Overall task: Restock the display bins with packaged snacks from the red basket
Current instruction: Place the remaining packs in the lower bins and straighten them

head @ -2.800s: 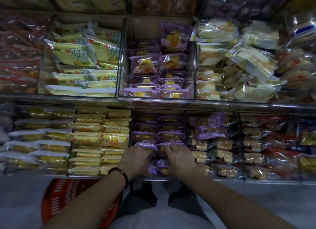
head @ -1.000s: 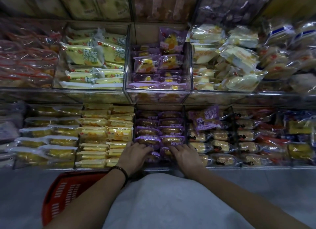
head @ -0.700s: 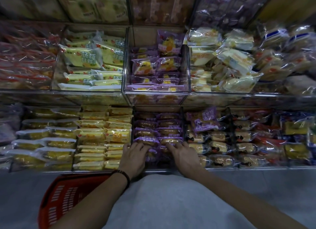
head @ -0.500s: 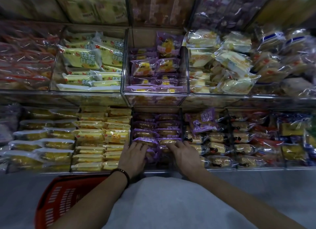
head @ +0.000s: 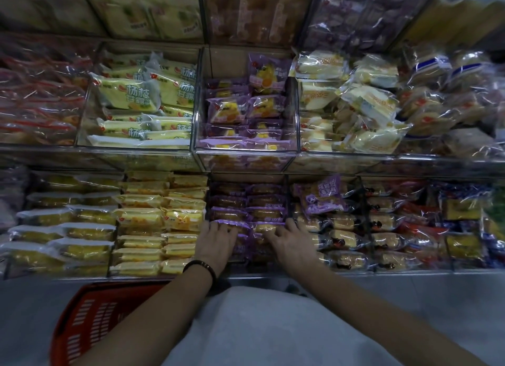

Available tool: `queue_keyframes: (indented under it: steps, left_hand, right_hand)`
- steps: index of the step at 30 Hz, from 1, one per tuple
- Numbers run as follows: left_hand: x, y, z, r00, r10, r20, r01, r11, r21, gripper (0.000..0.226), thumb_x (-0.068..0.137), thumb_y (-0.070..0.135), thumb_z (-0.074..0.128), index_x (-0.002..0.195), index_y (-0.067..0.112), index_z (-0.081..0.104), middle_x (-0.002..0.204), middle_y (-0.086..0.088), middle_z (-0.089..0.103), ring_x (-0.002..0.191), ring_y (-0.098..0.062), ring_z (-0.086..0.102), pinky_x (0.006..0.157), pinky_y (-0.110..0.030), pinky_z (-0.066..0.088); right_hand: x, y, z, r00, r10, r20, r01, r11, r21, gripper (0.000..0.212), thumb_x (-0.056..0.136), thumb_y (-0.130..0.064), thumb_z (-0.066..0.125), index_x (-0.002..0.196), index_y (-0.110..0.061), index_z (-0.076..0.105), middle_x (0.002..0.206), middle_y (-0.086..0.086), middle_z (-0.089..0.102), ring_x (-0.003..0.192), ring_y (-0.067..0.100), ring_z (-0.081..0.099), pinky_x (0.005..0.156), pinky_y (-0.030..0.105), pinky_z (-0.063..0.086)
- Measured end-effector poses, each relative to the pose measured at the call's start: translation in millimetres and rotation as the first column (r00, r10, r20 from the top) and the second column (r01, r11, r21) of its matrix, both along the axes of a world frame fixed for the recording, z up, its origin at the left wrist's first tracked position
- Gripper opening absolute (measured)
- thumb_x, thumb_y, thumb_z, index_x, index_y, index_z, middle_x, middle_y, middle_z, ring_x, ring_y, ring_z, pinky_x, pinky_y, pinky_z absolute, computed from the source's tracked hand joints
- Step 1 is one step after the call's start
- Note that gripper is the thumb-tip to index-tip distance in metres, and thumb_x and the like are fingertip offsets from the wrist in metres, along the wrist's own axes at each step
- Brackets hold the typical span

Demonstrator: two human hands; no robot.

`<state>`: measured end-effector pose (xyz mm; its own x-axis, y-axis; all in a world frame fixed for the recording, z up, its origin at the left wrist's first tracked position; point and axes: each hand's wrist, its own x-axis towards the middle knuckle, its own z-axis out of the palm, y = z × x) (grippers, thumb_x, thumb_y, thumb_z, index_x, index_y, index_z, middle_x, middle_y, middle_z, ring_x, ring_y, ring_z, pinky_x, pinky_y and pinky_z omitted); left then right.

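Through the head camera I am watching a person's left hand (head: pixel 216 242) and right hand (head: pixel 290 242) resting side by side on the purple packaged snacks (head: pixel 247 214) in the middle display bin (head: pixel 240 177) of the lower shelf tier. The packs are lying in two neat columns there, and the nearest rows are sitting under the palms. Both hands are lying open, with fingers spread and fairly straight, pressing flat on the wrappers rather than curling round any pack. A dark bracelet (head: pixel 200 267) is circling the left wrist. The red basket (head: pixel 90 319) is standing on the grey floor (head: pixel 437 311) at lower left, just in front of the shelf and partly under the left forearm (only its slotted wall is showing, so I cannot tell what it is holding). Yellow packs (head: pixel 161 218) are filling the bin just to the left of the purple ones. Brown cakes in clear wrappers (head: pixel 341 237) are filling the bin to the right, with one purple pack (head: pixel 322 196) lying tilted on top of them. Directly above, a clear upper bin (head: pixel 246 151) is holding purple-and-yellow packs stacked toward its back wall. The person's pale grey garment (head: pixel 259 327) is filling the foreground between the forearms.
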<state>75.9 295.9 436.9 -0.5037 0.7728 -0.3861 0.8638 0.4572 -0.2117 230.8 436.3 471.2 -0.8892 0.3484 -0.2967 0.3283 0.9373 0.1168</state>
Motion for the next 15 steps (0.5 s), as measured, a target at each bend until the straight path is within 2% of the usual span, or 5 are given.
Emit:
queue_keyframes:
  steps: [2,4,9,13,15]
  left_hand:
    - [1,1,2,0.999,-0.029,-0.035,0.028,0.999,-0.044,0.047,0.097,0.033,0.065,0.14,0.026,0.049,0.135,-0.006,0.064,0.129,-0.035,0.047,0.105,-0.052,0.029]
    - [2,2,6,0.997,-0.039,-0.06,0.033,0.995,-0.095,0.046,0.094,0.034,0.069,0.135,0.025,0.051,0.128,-0.006,0.067,0.124,-0.034,0.048,0.1,-0.051,0.03]
    - [5,16,11,1.0,-0.015,-0.025,0.012,0.993,-0.115,0.023,0.099,0.022,0.061,0.122,0.023,0.061,0.11,-0.001,0.073,0.105,-0.023,0.066,0.098,-0.041,0.039]
    - [9,16,3,1.0,0.01,0.016,-0.009,0.999,-0.054,0.036,0.098,0.017,0.063,0.133,0.019,0.057,0.121,-0.003,0.071,0.109,-0.023,0.069,0.098,-0.037,0.048]
    - [10,12,-3,0.998,0.042,0.048,-0.041,0.999,-0.015,0.044,0.099,0.018,0.062,0.141,0.019,0.05,0.13,-0.007,0.066,0.113,-0.026,0.068,0.095,-0.037,0.05]
  right_hand:
    - [-9,-1,-1,0.999,0.021,0.025,-0.022,0.999,0.032,0.035,0.095,-0.027,0.061,0.13,-0.026,0.065,0.114,0.008,0.072,0.113,0.033,0.052,0.094,0.048,0.039]
    - [-16,-2,-1,0.998,0.027,0.051,-0.029,0.999,0.041,0.034,0.098,-0.024,0.058,0.131,-0.023,0.064,0.12,0.008,0.069,0.115,0.032,0.054,0.094,0.045,0.04]
    - [-24,-5,-3,0.999,0.025,0.046,-0.024,1.0,-0.019,0.033,0.099,-0.011,0.058,0.132,-0.017,0.061,0.125,0.008,0.063,0.089,0.026,0.07,0.082,0.038,0.048]
    - [-23,-6,-8,0.997,0.043,0.06,-0.04,0.997,-0.061,0.039,0.098,-0.007,0.059,0.137,-0.012,0.057,0.15,0.018,0.043,0.081,0.024,0.068,0.078,0.04,0.051]
    - [-19,-6,-13,0.998,0.047,0.05,-0.043,0.997,-0.07,0.046,0.099,-0.006,0.059,0.144,-0.011,0.05,0.15,0.018,0.041,0.085,0.025,0.067,0.071,0.039,0.047]
